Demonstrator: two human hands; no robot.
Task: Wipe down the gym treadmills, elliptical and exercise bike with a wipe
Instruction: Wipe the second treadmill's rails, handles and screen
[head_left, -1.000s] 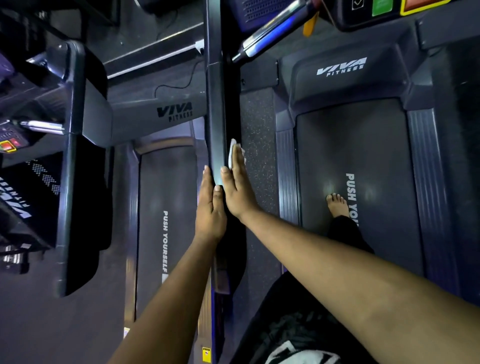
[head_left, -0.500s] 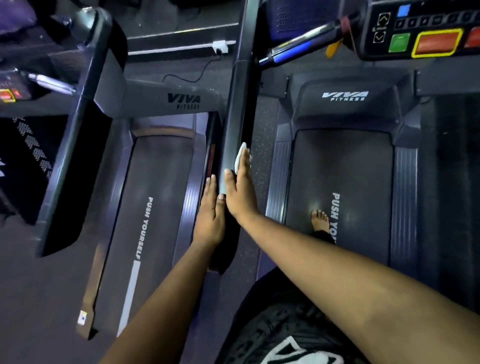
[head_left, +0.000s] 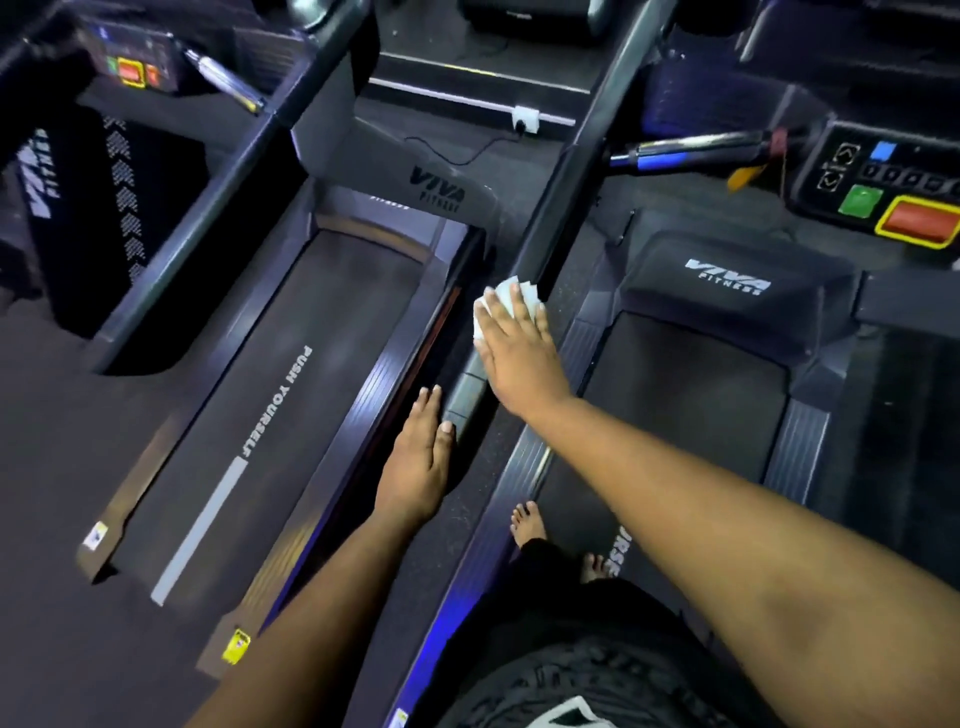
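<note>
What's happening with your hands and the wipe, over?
Right hand flat, pressing wipe onto handrail. Left hand open, resting beside rail. Nothing blocking.

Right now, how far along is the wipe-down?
Nothing shows as finished. In hand: the right hand presses the white wipe flat on the dark side rail between two treadmills; the left hand rests beside it. Left: both belts, the console.

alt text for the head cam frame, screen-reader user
A person's right hand presses a white wipe flat against a treadmill's dark side handrail, while the left hand rests open beside the rail's lower end. Two treadmill belts flank the rail; bare feet stand on the right one.
</note>
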